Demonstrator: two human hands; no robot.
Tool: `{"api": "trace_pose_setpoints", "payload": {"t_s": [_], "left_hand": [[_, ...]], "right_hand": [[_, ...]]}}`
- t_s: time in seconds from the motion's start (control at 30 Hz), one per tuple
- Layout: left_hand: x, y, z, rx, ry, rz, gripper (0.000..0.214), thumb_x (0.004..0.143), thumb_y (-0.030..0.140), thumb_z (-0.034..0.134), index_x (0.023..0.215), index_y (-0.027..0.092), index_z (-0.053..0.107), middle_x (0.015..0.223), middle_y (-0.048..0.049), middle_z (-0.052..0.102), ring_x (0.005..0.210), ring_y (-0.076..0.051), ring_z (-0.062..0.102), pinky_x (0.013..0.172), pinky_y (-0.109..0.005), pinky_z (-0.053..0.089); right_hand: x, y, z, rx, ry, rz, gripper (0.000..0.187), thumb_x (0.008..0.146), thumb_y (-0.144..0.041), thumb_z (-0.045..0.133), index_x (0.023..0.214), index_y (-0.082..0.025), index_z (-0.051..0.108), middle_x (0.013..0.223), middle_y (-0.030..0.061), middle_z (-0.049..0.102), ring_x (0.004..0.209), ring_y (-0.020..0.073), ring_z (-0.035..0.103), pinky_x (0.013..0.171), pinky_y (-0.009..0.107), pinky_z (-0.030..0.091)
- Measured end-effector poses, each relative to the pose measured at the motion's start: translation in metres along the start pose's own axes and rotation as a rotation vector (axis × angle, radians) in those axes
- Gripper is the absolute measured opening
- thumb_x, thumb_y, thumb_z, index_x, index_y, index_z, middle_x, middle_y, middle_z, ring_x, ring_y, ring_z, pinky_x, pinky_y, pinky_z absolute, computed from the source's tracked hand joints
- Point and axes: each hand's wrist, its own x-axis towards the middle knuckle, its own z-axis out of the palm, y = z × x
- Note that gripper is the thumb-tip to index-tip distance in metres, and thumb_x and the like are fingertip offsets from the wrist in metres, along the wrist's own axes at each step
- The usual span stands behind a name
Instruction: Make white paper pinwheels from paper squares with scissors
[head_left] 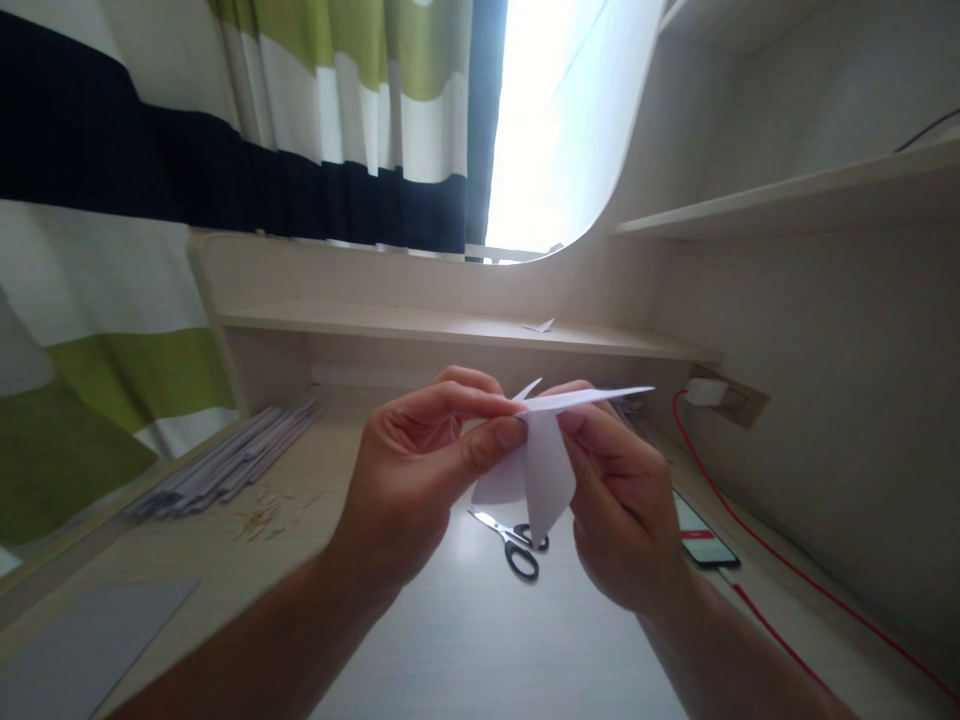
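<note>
Two bare hands hold one folded piece of crisp white paper (552,470) between them, up above the pale wood-grain desk (480,660). Its long, narrow upper flap runs nearly level, rising slightly to a sharp tip that points right, beyond the right fingers; a broader flap hangs down to a point, and a small peak sticks up between the hands. The left hand (427,460) comes in from the lower left, forearm slanting up and inward, with thumb and forefinger in a narrow pinch on the paper's left end. The right hand (622,490) mirrors that slant from the lower right, fingers curled and gripping the right side of the paper beneath the long flap; its fingertips are partly hidden. In view below the paper lie steel scissors with black looped handles (520,562), blades pointing up and left.
</note>
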Motion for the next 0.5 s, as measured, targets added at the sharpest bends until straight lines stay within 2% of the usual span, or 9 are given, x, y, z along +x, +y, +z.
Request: {"api": "trace_pose_setpoints", "payload": {"t_s": [0.17,0.37,0.5], "left_hand": [[-0.0002,-0.0023,0.0005,-0.044,-0.008,-0.015,0.01,0.077,0.02,0.089,0.084,0.027,0.087,0.093,-0.0023,0.063,0.08,-0.011,0.06,0.061,-0.019,0.05],[0.0,-0.0007,0.0034,-0.02,0.019,-0.03,0.009,0.075,0.023,0.091,0.082,0.027,0.087,0.093,-0.0034,0.065,0.08,-0.013,0.061,0.063,-0.022,0.051],[0.0005,-0.0016,0.0001,-0.038,-0.013,-0.053,0.009,0.079,0.024,0.088,0.085,0.03,0.087,0.096,-0.0036,0.067,0.081,-0.014,0.062,0.062,-0.021,0.051]], "right_hand": [[-0.0019,0.0002,0.0029,-0.012,-0.013,-0.001,0.022,0.106,-0.018,0.054,0.098,-0.022,0.074,0.095,0.0043,0.057,0.088,0.0184,0.055,0.077,0.034,0.047],[-0.0091,0.003,0.0054,0.003,0.017,0.016,0.017,0.104,-0.02,0.058,0.093,-0.022,0.071,0.096,0.0052,0.059,0.091,0.0204,0.055,0.082,0.037,0.049],[-0.009,0.0049,0.0046,0.006,0.018,0.032,0.011,0.101,-0.022,0.063,0.095,-0.023,0.072,0.094,0.0043,0.058,0.088,0.0205,0.054,0.08,0.037,0.049]]}}
